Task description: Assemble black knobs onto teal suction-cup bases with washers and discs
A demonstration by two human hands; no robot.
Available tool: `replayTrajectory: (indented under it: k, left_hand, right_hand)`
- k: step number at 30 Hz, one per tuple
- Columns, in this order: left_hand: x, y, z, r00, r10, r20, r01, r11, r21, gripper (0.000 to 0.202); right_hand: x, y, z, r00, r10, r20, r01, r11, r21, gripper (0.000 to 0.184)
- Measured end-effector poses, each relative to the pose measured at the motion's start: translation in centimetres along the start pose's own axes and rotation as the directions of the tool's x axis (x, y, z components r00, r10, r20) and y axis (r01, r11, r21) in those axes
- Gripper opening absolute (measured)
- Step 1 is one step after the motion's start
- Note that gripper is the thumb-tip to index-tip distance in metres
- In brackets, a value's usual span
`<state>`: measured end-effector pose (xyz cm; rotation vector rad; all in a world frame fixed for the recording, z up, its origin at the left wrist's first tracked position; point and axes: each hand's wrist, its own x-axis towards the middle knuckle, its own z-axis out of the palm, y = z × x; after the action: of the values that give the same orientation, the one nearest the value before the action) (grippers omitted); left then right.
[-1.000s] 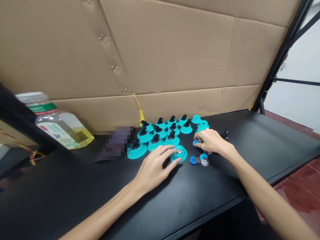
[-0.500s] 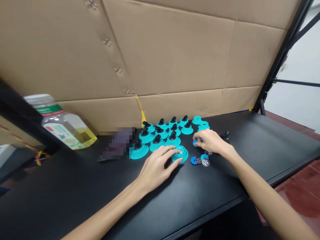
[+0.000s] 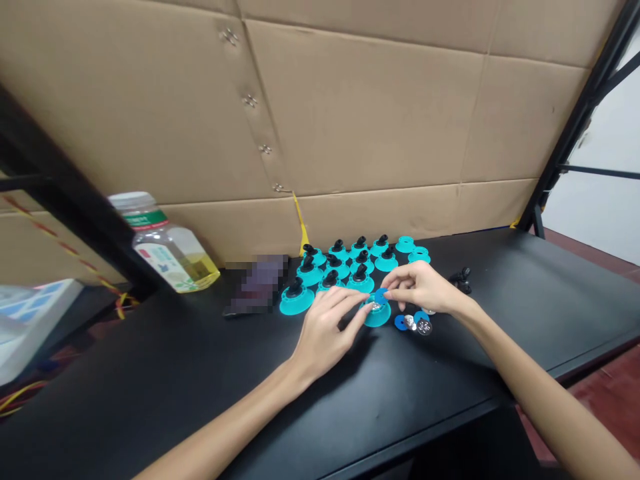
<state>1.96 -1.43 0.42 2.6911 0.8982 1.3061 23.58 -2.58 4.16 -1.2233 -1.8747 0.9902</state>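
A turquoise flared cup (image 3: 377, 317) stands on the black table with a shiny metal disc inside its ring. Thumb and fingers of my left hand (image 3: 327, 327) close on the near-left side of its rim. My right hand (image 3: 420, 287) pinches a blue disc (image 3: 381, 295) with a hole, tilted just above that cup. Right of the cup lie a loose blue disc (image 3: 401, 323), a metal disc (image 3: 425, 326) and a few more, partly overlapping. Behind my hands, several turquoise cups with black elbow fittings (image 3: 297, 299) stand in rows.
Two turquoise cups without fittings (image 3: 405, 244) stand at the back right. Black fittings (image 3: 463, 280) lie beyond my right wrist. At the left are a blurred dark flat object (image 3: 260, 287) and a bottle of yellow liquid (image 3: 175, 257). A cardboard wall (image 3: 375, 113) rises behind.
My right hand has brought the blue disc left, from beside the cup to above it. My left thumb and fingers have drawn closer at the rim. The view has shifted left.
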Motion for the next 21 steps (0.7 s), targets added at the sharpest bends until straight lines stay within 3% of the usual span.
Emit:
replayTrajectory:
  k: [4,8,16,21]
  left_hand:
    - [0.1,0.2,-0.1,1.000,0.011,-0.009,-0.011,1.000,-0.017,0.019]
    - [0.3,0.3,-0.3,0.999,0.030,-0.024,-0.031,0.999,-0.044,0.018]
    - [0.5,0.4,-0.6,0.995,0.034,-0.098,-0.033,0.999,0.004,0.016]
    - [0.3,0.0,-0.6,0.983,0.097,-0.153,-0.095,0.995,0.023,0.012]
  right_hand:
    - [-0.1,-0.6,1.0,1.000,-0.005,0.028,0.003,0.998,0.055,0.019]
    - [-0.1,-0.6,1.7,1.000,-0.016,0.020,0.016,1.000,-0.003,0.017]
    - [0.0,-0.6,1.6,0.994,-0.069,-0.079,0.065,0.997,-0.048,0.016]
    - [-0.1,-0.6,1.6,0.988,-0.118,-0.097,0.114,0.992,-0.044,0.019]
